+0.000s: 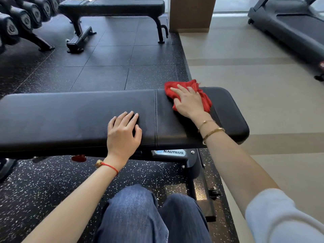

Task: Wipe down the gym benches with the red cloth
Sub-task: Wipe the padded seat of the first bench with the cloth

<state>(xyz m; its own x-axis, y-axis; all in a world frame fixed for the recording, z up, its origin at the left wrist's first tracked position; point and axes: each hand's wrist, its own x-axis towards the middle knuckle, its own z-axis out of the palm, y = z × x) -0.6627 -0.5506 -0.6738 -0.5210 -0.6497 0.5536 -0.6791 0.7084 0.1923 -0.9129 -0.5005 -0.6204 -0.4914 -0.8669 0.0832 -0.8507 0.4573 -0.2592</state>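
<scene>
On the near bench (78, 118), the right hand (188, 100) presses the red cloth (204, 99) flat near the surface's right end – fingers spread – while the left hand (122, 134) rests beside the seam, fingers loosely together.

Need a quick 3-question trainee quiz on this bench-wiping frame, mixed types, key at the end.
1. True or false: the left hand presses the red cloth.
2. Which section of the near bench is the cloth on? A) long pad left of the seam B) short pad right of the seam
3. Fill in: the machine at top right is a ____.

Key: 1 false, the right hand presses it. 2 B. 3 treadmill.
</scene>
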